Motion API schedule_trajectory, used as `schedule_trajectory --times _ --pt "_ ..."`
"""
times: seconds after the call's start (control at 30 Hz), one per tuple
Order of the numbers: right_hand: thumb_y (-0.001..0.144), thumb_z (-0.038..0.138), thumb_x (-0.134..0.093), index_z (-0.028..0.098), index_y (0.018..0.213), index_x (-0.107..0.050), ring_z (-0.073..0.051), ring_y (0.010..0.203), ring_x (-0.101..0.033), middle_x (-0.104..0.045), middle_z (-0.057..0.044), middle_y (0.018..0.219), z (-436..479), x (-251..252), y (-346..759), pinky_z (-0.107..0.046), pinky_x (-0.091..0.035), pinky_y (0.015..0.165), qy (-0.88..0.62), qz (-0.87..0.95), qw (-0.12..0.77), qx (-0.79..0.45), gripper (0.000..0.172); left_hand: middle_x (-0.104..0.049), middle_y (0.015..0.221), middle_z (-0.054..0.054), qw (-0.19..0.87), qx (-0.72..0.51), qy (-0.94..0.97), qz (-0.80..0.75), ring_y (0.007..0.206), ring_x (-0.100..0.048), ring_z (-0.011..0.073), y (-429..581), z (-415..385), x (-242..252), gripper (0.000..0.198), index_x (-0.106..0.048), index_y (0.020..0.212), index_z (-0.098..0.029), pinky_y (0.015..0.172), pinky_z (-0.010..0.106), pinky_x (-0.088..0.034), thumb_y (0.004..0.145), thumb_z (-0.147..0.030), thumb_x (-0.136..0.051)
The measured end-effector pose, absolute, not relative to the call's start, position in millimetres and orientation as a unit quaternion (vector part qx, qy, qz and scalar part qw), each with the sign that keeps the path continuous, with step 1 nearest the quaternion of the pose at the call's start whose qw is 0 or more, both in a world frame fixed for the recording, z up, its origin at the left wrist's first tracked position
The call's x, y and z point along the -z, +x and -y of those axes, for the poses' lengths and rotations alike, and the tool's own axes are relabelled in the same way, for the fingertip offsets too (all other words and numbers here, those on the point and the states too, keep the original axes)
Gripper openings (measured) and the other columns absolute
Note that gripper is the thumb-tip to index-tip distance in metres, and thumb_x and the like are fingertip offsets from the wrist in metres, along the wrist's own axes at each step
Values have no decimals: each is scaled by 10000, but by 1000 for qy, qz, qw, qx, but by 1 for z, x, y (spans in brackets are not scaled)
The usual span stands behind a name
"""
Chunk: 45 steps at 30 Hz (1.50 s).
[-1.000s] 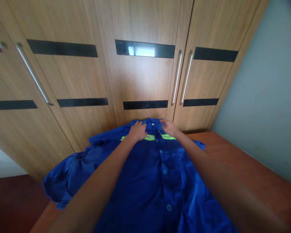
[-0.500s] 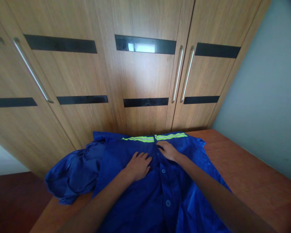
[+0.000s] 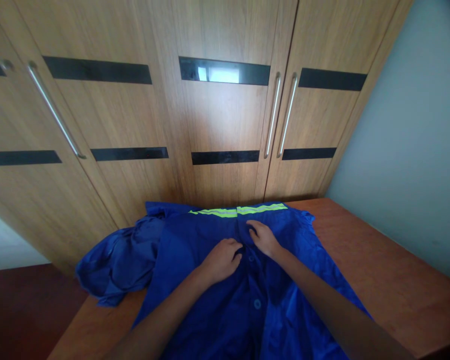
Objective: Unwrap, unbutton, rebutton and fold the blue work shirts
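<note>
Blue shirt (image 3: 234,305), under left grip (image 3: 222,261), right grip (image 3: 264,239)

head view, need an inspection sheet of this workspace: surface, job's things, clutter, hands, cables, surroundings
surface: reddish-brown surface, bare part showing to the right of the garment
job's things: blue garment spread out, front up, with buttons and a yellow-green stripe near its far edge
clutter: bunched blue cloth at the left; cannot tell if it is part of the garment
hands: left hand and right hand at the garment's front, either side of the button line; grip unclear
cables: nothing seen
surroundings: wooden doors with metal handles behind, grey wall at the right
</note>
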State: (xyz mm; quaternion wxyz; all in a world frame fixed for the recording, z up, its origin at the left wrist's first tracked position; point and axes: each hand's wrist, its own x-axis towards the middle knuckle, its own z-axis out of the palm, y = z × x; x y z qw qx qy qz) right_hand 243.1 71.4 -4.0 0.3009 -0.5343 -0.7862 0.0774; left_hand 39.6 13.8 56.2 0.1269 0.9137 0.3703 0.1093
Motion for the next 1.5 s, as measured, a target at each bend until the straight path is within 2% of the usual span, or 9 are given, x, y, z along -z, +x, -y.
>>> schedule_trajectory --times 0.1,0.23,0.4,0.6,0.83,1.0,1.2,1.43,1.5 --pt "836 119 -414 139 1149 -635 -217 1153 -579 -641 -120 1208 -50 4 246 -363 -415 1048 -529 789 300 -83 384 -599 1199 97 147 -115 913 -364 1101 -550 234 49 -18 -52 340 -593 1177 -209 970 371 -429 879 -325 -475" --pt "829 101 -391 134 1244 -581 -224 1190 -553 -607 -139 1260 -24 10 251 -393 -414 1052 -521 792 305 -90 457 -427 1448 61 139 -99 916 -362 1293 -401 272 52 -15 -44 487 -451 1342 -289 1021 463 -374 859 -328 -497" --pt "841 136 -445 181 1305 -534 -239 1258 -488 -566 -117 1322 -17 16 256 -453 -385 1064 -491 819 284 -91 474 -496 1390 66 86 -56 937 -333 1325 -361 287 42 2 -42 437 -466 1303 -272 1033 514 -327 865 -276 -465" --pt "919 259 -421 186 1354 -485 -261 1338 -380 -473 -104 1418 -20 14 255 -484 -330 1078 -491 840 221 -64 445 -487 1390 74 76 -57 951 -294 1402 -236 318 28 12 -42 482 -492 1258 -260 1110 556 -204 812 -420 -583" --pt "947 288 -376 224 1390 -440 -257 1359 -345 -435 -76 1451 -22 15 258 -479 -323 1071 -489 846 206 -61 452 -450 1440 83 114 -50 949 -289 1404 -251 291 26 10 -46 642 -355 1382 -274 1125 571 -143 802 -405 -596" --pt "943 313 -394 236 1397 -430 -251 1365 -335 -425 -70 1458 -25 15 260 -473 -311 1074 -480 852 198 -63 462 -565 1316 47 133 -52 948 -286 1325 -386 263 30 7 -57 468 -507 1235 -281 1108 518 -240 778 -303 -607" --pt "945 307 -387 236 1397 -428 -247 1366 -333 -425 -72 1458 -34 12 262 -479 -308 1069 -484 853 190 -56 460 -514 1352 149 22 -43 938 -344 1259 -446 298 46 53 -66 470 -494 1281 -162 1050 486 -328 812 -175 -477" --pt "935 298 -410 164 1375 -458 -262 1343 -373 -448 -123 1434 -52 11 265 -453 -336 1075 -498 847 186 -35 463 -636 1188 91 33 -37 963 -264 1113 -562 260 31 138 -43 274 -645 1014 -224 975 412 -421 846 -428 -572" --pt "930 284 -418 133 1359 -475 -268 1340 -375 -458 -143 1421 -53 10 263 -442 -336 1082 -503 843 190 -28 458 -678 1102 31 -17 -85 969 -229 1043 -591 209 25 150 -23 171 -650 968 -252 965 377 -422 885 -364 -551"
